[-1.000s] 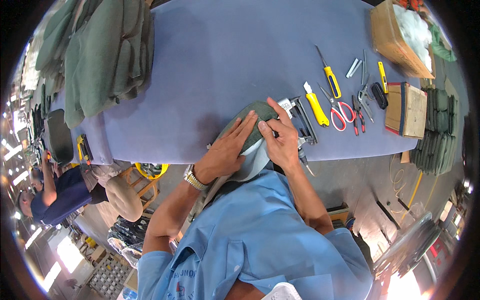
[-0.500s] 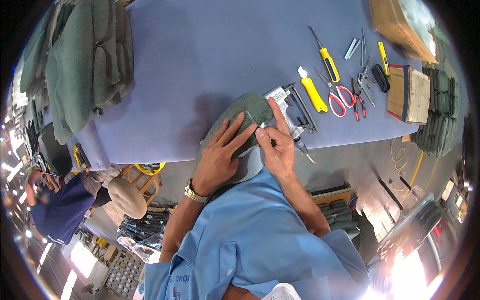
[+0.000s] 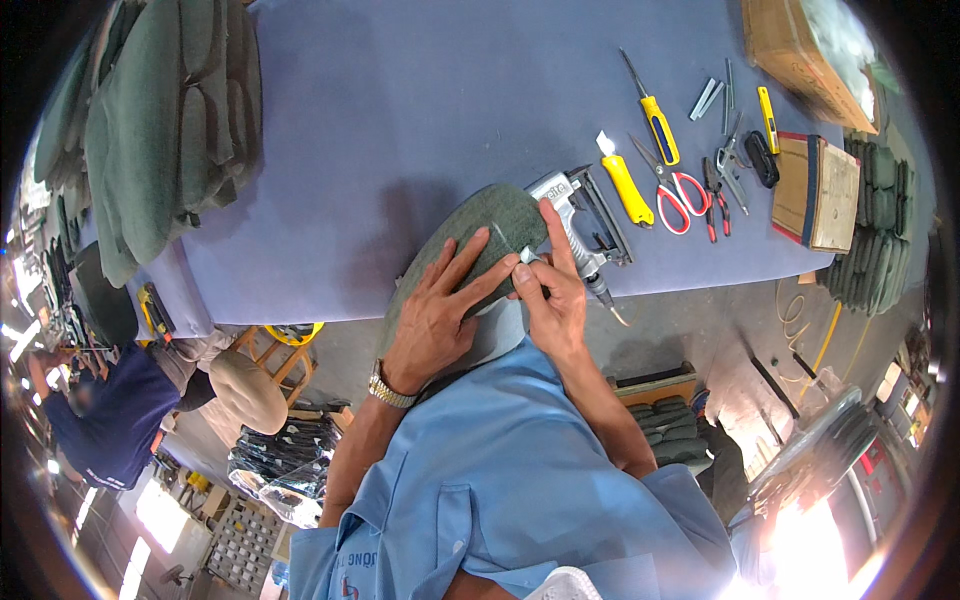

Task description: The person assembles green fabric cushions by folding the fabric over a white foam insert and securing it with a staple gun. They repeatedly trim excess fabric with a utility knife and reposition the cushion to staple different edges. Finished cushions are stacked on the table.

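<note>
A dark green fabric-covered pad (image 3: 487, 222) with a rounded end rests at the table's front edge, partly against my body; a pale grey face shows on its near side. My left hand (image 3: 435, 320) lies flat across it, fingers stretched and spread. Beside that index fingertip, my right hand (image 3: 553, 298) pinches a small white piece (image 3: 528, 256) at the pad's surface, its index finger extended along the rounded end. What the white piece is I cannot make out. Just right of the pad lies a silver staple gun (image 3: 585, 215) with a hose fitting.
Right on the blue table (image 3: 400, 80) lie a yellow utility knife (image 3: 627, 190), scissors (image 3: 682, 200), a screwdriver (image 3: 658, 130), pliers (image 3: 716, 200), staple strips (image 3: 707, 98) and boxes (image 3: 815, 190). Green pads (image 3: 165, 130) are stacked at left. Another person (image 3: 115, 415) works at lower left.
The right thumb and fingers have shifted slightly at the white piece, which shows a little more. My left hand stays in nearly the same place on the pad.
</note>
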Demonstrator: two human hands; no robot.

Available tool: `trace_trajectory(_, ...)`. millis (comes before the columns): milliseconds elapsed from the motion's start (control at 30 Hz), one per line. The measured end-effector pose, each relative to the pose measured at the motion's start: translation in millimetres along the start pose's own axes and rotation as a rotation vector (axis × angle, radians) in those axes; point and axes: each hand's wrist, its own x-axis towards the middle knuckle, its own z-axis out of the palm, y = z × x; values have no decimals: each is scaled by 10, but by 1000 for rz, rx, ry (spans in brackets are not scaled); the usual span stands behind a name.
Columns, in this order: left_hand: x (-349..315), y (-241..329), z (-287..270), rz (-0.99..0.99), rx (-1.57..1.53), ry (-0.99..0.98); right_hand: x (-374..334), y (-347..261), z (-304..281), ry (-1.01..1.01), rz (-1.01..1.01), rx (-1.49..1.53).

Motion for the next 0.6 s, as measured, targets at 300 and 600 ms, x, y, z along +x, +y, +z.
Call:
trace_trajectory(300,68,-24,-129,48,-41,-76,29,402,134,9,-58,249)
trace_trajectory(600,493,-146,-10,-27,-331,-218,-70,396,-6,-106,-90,314)
